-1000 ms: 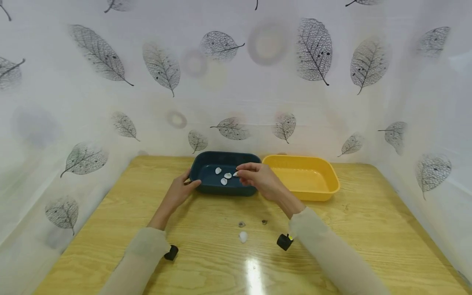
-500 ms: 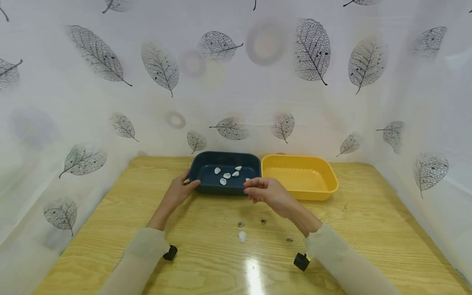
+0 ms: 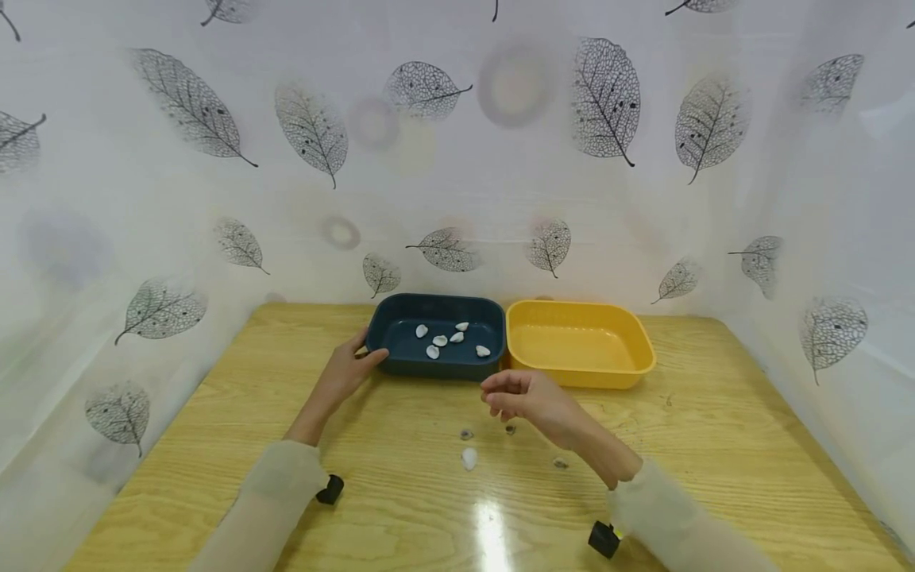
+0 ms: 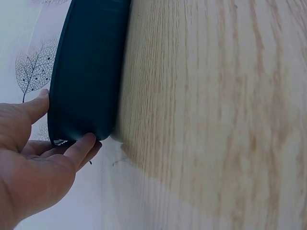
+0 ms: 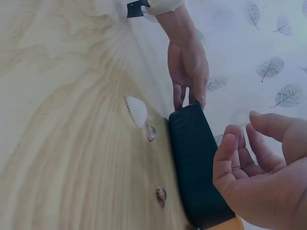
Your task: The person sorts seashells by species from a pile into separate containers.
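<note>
My left hand [image 3: 345, 372] grips the left end of a dark blue plastic tub [image 3: 436, 370], thumb at the rim and fingers against the end wall, as the left wrist view shows. Several white seashells [image 3: 439, 341] lie scattered on the tub's floor. In front of the tub hovers my right hand [image 3: 546, 405], fingers loosely bent and nothing between them. Below it on the table are a white ribbed shell [image 5: 136, 111] and small brownish snail shells, one [image 5: 150, 132] beside the white shell and another [image 5: 161, 195] farther off. A third small shell [image 3: 561, 463] sits near the right wrist.
A yellow tub [image 3: 629, 378] stands right up against the blue one on its right. Both are near the back edge of the wood-grain table [image 3: 400, 508]. Behind and at the sides hangs a pale curtain [image 3: 457, 183] with a leaf print. Each wrist carries a small black camera [image 3: 604, 540].
The right hand let go of a white shell in the tub, then drew back toward the front right. More white shells now show inside. The left hand has kept its grip.
</note>
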`<state>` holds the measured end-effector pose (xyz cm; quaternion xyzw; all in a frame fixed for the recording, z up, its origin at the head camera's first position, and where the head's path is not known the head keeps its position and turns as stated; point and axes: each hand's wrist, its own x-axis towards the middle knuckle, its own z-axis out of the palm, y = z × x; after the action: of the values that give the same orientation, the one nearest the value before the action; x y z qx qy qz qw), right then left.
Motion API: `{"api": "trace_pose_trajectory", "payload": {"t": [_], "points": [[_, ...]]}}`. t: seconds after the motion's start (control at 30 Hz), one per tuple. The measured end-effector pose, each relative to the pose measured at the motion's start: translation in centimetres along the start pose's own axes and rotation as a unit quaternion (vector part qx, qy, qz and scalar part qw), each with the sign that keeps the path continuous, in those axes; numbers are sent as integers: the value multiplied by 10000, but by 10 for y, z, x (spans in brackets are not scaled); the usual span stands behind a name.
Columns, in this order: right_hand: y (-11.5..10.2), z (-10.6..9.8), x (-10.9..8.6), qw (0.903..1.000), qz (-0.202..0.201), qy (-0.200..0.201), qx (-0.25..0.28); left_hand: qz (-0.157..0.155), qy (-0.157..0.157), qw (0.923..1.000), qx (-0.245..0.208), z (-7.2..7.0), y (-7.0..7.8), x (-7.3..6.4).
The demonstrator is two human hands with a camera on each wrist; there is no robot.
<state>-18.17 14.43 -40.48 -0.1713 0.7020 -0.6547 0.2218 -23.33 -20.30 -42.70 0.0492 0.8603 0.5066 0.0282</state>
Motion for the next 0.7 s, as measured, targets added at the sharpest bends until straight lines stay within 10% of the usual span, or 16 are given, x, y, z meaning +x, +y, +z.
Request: {"api": "trace_pose_trajectory", "payload": {"t": [0.7], "points": [[25, 25, -23, 9952, -54, 134, -968, -4, 41, 10000, -22, 0, -1, 2]]}}
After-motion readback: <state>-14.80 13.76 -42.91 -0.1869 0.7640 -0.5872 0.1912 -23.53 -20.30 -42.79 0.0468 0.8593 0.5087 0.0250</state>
